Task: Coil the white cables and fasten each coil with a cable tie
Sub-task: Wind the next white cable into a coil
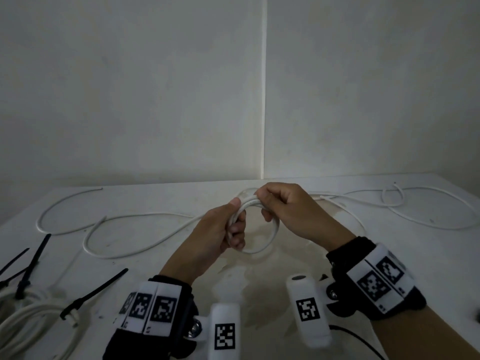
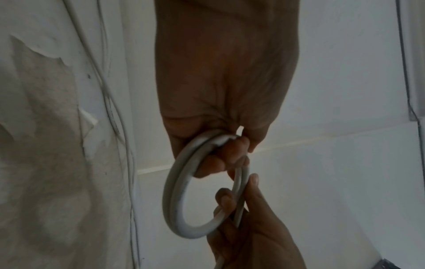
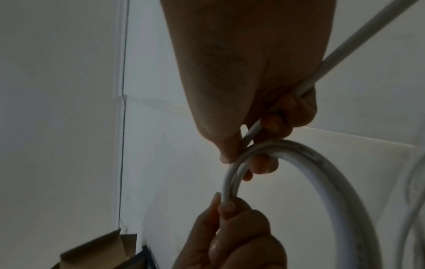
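Item: white cable coil (image 1: 255, 224), held upright above the table (image 1: 389, 255). My left hand (image 1: 220, 232) grips its left side; my right hand (image 1: 285, 206) pinches the top, feeding the loose cable (image 1: 350, 201), which trails off rightward, nearer that hand.

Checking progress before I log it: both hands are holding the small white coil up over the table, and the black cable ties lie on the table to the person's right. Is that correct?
One thing is wrong: the black cable ties lie on the table to the person's left, as the head view shows. The rest holds: the left hand and right hand both grip the small white coil above the table.
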A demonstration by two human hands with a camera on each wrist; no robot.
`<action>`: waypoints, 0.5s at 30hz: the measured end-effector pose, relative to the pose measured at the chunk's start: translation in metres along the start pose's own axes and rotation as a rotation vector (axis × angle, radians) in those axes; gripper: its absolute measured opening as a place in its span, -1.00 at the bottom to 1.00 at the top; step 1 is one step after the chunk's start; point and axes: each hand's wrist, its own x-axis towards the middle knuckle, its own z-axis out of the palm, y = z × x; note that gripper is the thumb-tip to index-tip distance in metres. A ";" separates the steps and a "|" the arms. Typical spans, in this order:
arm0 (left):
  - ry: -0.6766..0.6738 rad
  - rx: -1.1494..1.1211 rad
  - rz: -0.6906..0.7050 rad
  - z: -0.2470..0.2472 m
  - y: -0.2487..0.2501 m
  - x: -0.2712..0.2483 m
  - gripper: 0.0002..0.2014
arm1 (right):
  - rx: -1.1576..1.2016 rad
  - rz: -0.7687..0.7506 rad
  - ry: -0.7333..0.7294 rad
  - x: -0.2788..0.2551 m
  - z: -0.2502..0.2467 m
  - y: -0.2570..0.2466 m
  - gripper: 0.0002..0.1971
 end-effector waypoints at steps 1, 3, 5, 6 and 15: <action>0.003 0.008 -0.006 -0.001 -0.001 0.002 -0.63 | 0.001 -0.007 0.013 0.000 0.001 0.003 -0.68; 0.023 -0.001 -0.014 -0.002 -0.003 0.005 -0.63 | -0.001 -0.024 0.023 0.000 0.003 0.007 -0.70; 0.048 -0.041 -0.001 -0.001 -0.006 0.009 -0.63 | 0.030 -0.041 0.012 0.001 0.004 0.011 -0.75; 0.061 -0.073 0.009 -0.001 -0.007 0.012 -0.64 | 0.060 -0.044 -0.001 0.001 0.004 0.013 -0.78; 0.038 -0.160 0.015 -0.007 -0.015 0.029 -0.63 | 0.082 -0.109 -0.078 0.009 -0.004 0.025 -0.72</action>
